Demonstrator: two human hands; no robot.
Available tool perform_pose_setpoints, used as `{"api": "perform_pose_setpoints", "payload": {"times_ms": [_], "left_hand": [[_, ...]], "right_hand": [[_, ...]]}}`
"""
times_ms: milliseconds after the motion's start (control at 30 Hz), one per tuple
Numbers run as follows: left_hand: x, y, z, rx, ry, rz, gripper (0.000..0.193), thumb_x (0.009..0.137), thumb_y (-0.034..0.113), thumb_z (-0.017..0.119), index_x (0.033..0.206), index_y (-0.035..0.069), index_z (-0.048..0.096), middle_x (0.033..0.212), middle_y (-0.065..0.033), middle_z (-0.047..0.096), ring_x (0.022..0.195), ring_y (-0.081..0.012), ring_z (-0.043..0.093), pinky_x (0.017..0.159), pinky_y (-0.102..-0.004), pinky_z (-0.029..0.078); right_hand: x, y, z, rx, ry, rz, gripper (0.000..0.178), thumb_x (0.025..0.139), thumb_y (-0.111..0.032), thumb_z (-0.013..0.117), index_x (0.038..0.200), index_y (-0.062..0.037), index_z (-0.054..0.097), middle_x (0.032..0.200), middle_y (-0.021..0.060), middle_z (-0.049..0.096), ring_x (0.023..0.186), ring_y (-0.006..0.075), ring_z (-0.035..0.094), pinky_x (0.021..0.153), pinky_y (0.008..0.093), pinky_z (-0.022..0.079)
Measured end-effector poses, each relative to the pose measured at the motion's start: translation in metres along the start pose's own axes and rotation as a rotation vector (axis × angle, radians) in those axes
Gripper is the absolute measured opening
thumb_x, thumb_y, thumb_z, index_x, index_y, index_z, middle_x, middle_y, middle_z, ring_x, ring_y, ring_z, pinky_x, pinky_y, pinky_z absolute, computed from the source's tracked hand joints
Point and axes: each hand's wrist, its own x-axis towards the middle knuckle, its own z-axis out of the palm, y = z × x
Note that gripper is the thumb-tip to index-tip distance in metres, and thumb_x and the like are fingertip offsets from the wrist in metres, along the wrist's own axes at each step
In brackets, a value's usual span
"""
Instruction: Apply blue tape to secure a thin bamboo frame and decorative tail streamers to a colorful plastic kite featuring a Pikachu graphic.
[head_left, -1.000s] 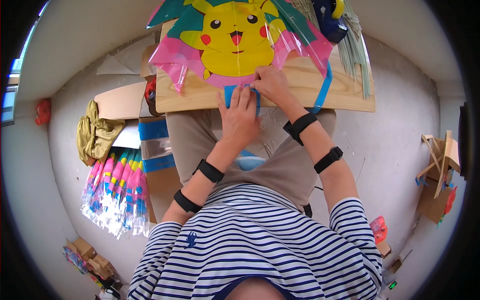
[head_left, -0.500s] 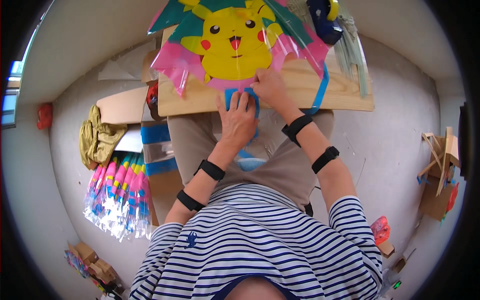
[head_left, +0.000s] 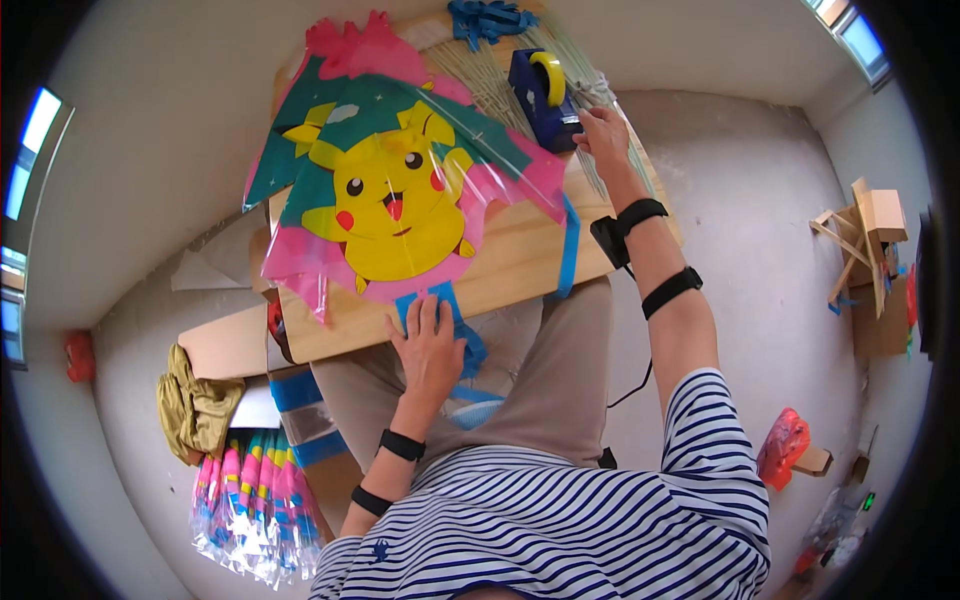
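Observation:
A thin plastic kite (head_left: 300, 228) in pink and green, with a yellow cartoon figure printed on it, lies across the wooden board. My left hand (head_left: 430, 345) rests flat with fingers spread on a blue plastic strip (head_left: 442, 297) at the kite's lower edge. Farther off, my right hand (head_left: 606, 140) is at the front end of a dark blue tape dispenser (head_left: 540, 100). Its fingers pinch together there, seemingly on the tape's end; the tape itself hardly shows. A yellow-cored tape roll (head_left: 548, 78) sits in the dispenser.
Thin pale rods (head_left: 485, 75) and a bundle of blue strips (head_left: 490, 20) lie at the board's far end. Another blue strip (head_left: 569, 250) hangs over the near edge. Folded colourful plastic pieces (head_left: 255, 500) hang beside a cardboard box (head_left: 340, 485) on the left.
My right hand has left the kite's lower edge and reached right and forward to the tape dispenser. My left hand stays on the blue strip. The view has turned toward the right.

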Motion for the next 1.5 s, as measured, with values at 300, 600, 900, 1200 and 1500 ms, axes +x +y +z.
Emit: {"api": "perform_pose_setpoints", "payload": {"times_ms": [300,600,900,1200,1500], "left_hand": [[0.003,0.002,-0.001,0.018,-0.024,0.001,0.067,0.071,0.024,0.079,0.132,0.006,0.057,0.139,-0.0105,0.047,0.134,-0.0323,0.04,0.109,-0.0685,0.02],[-0.001,0.001,0.001,0.01,-0.022,-0.012,0.068,0.07,0.025,0.08,0.131,0.005,0.057,0.139,-0.0122,0.047,0.134,-0.032,0.041,0.108,-0.0702,0.021],[0.002,0.004,-0.001,-0.005,-0.021,-0.004,0.067,0.07,0.023,0.079,0.13,0.005,0.057,0.14,-0.0129,0.046,0.133,-0.0332,0.04,0.109,-0.0674,0.021],[0.001,0.001,0.0,-0.006,-0.007,-0.006,0.067,0.07,0.023,0.079,0.13,0.005,0.057,0.139,-0.0129,0.047,0.134,-0.0332,0.04,0.109,-0.0676,0.02],[0.002,0.002,-0.001,-0.003,-0.009,-0.003,0.067,0.07,0.023,0.079,0.13,0.005,0.057,0.139,-0.0122,0.046,0.133,-0.0326,0.04,0.109,-0.0674,0.021]], "right_hand": [[0.038,-0.01,0.008,-0.075,-0.115,0.203,0.026,0.087,-0.025,0.074,0.094,-0.0013,0.065,0.088,0.0093,0.063,0.061,0.0192,0.064,0.056,0.0304,0.052],[0.001,-0.006,-0.004,0.337,-0.195,0.189,0.017,0.088,-0.007,0.067,0.095,0.006,0.059,0.088,0.0165,0.065,0.071,0.0267,0.069,0.067,0.0399,0.06],[-0.021,0.063,-0.028,1.085,-0.098,0.595,0.02,0.089,-0.015,0.07,0.095,0.002,0.059,0.084,0.0116,0.059,0.085,0.0287,0.065,0.092,0.0507,0.053],[-0.041,0.008,0.007,0.794,-0.082,0.485,0.023,0.089,-0.011,0.067,0.101,0.0058,0.057,0.094,0.0165,0.06,0.091,0.0328,0.066,0.088,0.0513,0.055],[-0.029,0.013,0.01,0.706,-0.002,0.343,0.017,0.089,-0.003,0.062,0.097,0.0108,0.056,0.094,0.0208,0.064,0.087,0.0351,0.07,0.069,0.0439,0.056]]}}
